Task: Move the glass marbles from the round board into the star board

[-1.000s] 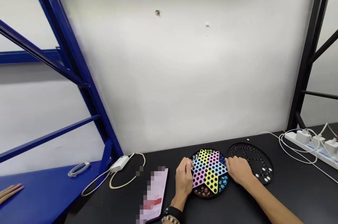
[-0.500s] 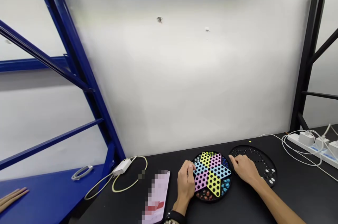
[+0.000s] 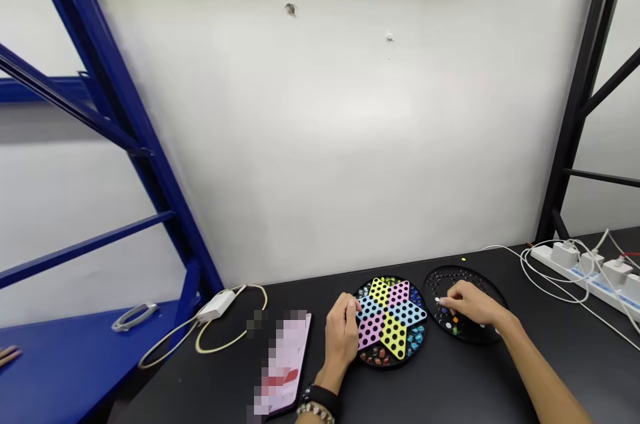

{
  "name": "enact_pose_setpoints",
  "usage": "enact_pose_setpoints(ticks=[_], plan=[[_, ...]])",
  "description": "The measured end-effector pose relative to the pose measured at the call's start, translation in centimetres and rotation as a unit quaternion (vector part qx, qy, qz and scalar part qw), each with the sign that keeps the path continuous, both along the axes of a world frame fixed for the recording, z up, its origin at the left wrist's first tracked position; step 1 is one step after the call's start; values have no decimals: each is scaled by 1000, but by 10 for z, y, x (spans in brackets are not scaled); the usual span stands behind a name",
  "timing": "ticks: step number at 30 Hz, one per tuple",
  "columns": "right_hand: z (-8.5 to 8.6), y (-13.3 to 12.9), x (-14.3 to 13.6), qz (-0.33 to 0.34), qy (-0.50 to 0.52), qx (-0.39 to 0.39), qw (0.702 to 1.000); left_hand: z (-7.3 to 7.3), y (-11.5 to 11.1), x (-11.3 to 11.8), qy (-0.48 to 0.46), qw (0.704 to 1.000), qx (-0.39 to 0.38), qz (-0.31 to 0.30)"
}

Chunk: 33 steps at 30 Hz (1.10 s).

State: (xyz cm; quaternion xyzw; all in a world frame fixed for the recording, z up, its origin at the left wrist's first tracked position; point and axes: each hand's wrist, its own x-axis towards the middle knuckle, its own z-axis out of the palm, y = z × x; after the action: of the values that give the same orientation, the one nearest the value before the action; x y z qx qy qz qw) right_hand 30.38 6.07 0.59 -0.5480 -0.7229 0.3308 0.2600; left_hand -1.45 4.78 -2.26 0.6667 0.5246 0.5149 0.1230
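A round Chinese checkers board with a star of yellow, pink and blue points lies on the black table. Coloured pieces sit in the compartments around the star. My left hand is closed at the board's left rim, fingers curled against it. To the right lies a round black tray or lid, dotted with small holes or marks and holding a few small pieces, among them a white piece and an orange piece. Over this tray my right hand is pinched, its fingertips down near the pieces. Whatever it holds is hidden.
A phone with a blurred screen lies left of my left hand. Further left is a white adapter with a looped cable. A power strip with plugs and white cords lies at right. Another person's fingers show at the far left.
My right hand has moved from the gap beside the board to over the round black tray, fingertips lowered. My left hand stays at the board's rim. The camera view has shifted slightly.
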Motion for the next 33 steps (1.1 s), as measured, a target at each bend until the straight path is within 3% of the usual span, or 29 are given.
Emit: enact_pose_setpoints(ticks=[3,8,22,29,33], plan=[[-2,-3,5,33,-29,-46,998,0,0,0,0,1000,0,3],[-7,-3,9,23,-47,-77,996,0,-1,1,1,1000,-5,6],[-6,-7,9,56,-39,-83,994,-1,-2,1,-3,1000,-5,8],[4,-7,10,-8,101,-24,995,-3,-2,1,-1,1000,-5,5],[3,-3,8,-83,299,-36,950,1,-5,2,15,1000,4,9]])
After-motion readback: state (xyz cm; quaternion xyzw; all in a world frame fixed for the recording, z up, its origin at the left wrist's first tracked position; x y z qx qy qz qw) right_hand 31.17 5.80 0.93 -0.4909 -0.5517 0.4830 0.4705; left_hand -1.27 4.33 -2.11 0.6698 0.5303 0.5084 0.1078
